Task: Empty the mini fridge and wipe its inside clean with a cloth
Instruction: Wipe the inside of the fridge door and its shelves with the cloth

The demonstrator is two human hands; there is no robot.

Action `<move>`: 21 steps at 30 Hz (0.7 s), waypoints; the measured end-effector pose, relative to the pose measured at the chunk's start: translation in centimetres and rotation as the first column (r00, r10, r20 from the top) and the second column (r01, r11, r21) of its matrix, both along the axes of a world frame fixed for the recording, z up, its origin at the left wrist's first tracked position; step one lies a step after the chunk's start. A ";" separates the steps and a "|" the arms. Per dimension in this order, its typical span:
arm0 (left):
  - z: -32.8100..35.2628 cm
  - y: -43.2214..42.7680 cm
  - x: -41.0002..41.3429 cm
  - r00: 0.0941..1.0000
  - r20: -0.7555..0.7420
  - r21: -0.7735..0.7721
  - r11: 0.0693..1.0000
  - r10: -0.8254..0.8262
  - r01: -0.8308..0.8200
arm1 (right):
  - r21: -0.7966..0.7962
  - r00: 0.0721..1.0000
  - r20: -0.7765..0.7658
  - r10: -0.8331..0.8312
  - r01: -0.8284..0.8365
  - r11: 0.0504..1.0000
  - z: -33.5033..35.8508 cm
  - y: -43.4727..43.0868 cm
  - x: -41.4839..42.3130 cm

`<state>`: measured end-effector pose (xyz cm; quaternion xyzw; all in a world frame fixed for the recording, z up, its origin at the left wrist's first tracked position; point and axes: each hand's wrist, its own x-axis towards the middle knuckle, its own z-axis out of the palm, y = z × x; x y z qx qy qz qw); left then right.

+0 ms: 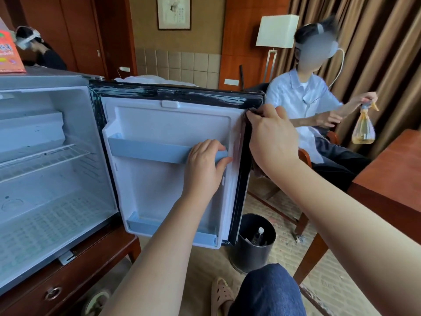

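Carton (10, 53): orange, printed, standing on top of the fridge at its far left corner
Mini fridge (57, 80): in front of me to the left, on a wooden cabinet (75, 277) with a ring-pull drawer; grey case, white lining, standing wide open, nothing stored in the part I can see
Freezer box (32, 131): white, closed, at the top of the cavity
Wire shelf (45, 160): white, just under the freezer box, bare
Door (168, 185): swung fully open to the right of the cavity, its white moulded liner facing me
Door seal (173, 93): black and glossy, running round the edge of the liner
Upper door shelf (148, 151): pale grey-blue rail across the middle of the liner
Lower door shelf (145, 228): same colour, at the foot of the door
Left hand (202, 167): my fingers are curled over the right end of the upper door shelf, thumb under it, gripping
Right hand (271, 137): at the door's top right corner, fingertips pinched together on a dark scrap (251, 114); I cannot tell what it is
Waste bin (248, 254): black, round, on the floor just below the door's outer edge, a bottle (258, 236) inside
Seated person (303, 99): pale shirt, beyond the door, holding up a clear bag (363, 131) of yellowish contents
Table (391, 169): reddish wood, at the far right
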<state>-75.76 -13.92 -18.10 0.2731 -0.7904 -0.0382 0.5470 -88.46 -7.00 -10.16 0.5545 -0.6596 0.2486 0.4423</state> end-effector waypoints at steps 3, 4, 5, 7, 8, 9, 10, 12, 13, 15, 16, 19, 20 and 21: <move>-0.1 -0.1 0.0 1.000 0.001 0.003 1.000 -0.015 0.015 | 0.058 0.998 -0.023 0.062 -0.060 0.996 0.8 -1.5 1.7; -0.1 -0.2 0.0 1.000 0.007 0.008 1.000 -0.018 0.018 | 0.082 0.995 -0.069 0.069 -0.063 0.995 0.9 -2.1 2.2; 0.0 -0.2 0.0 1.000 0.014 0.012 1.000 -0.016 0.016 | 0.093 0.991 -0.113 0.067 -0.057 0.994 1.0 -2.6 2.7; 0.1 -0.2 -0.2 1.000 0.019 0.017 1.000 -0.008 0.008 | 0.068 0.983 -0.175 0.056 -0.045 0.997 1.1 -3.0 2.7; 0.1 -0.2 -0.2 1.000 0.016 0.017 1.000 -0.006 0.005 | 0.070 0.981 -0.181 0.066 -0.054 0.996 1.0 -2.9 2.4; 0.1 -0.2 -0.2 1.000 0.012 0.012 1.000 -0.005 0.005 | 0.064 0.981 -0.175 0.082 -0.072 0.995 0.9 -2.6 1.7; 0.1 -0.2 -0.1 1.000 0.007 0.001 1.000 -0.005 0.005 | 0.055 0.983 -0.160 0.095 -0.087 0.995 0.7 -2.2 0.9; 0.0 -0.3 -0.1 1.000 -0.001 -0.016 1.000 -0.007 0.007 | 0.046 0.988 -0.118 0.095 -0.090 0.995 0.1 -1.1 -0.8; -0.1 -0.2 0.0 1.000 -0.002 -0.017 1.000 -0.008 0.008 | 0.046 0.990 -0.108 0.087 -0.082 0.996 -0.1 -0.5 -1.4; -0.1 -0.2 -0.1 1.000 -0.006 -0.014 1.000 -0.006 0.006 | 0.040 0.991 -0.104 0.078 -0.074 0.996 -0.5 0.1 -1.8; -0.1 -0.1 -0.1 1.000 -0.008 -0.013 1.000 -0.005 0.005 | 0.036 0.992 -0.098 0.079 -0.076 0.996 -0.5 0.1 -1.7; -0.1 -0.1 0.0 1.000 -0.002 -0.017 1.000 -0.010 0.010 | 0.032 0.991 -0.106 0.079 -0.076 0.997 0.5 -0.9 -0.4; -0.1 -0.1 0.0 1.000 0.001 -0.019 1.000 -0.010 0.010 | 0.040 0.991 -0.114 0.075 -0.071 0.997 0.8 -1.4 0.2; -0.1 -0.2 0.0 1.000 0.005 -0.018 1.000 -0.010 0.010 | 0.050 0.990 -0.122 0.074 -0.069 0.996 1.1 -1.9 0.7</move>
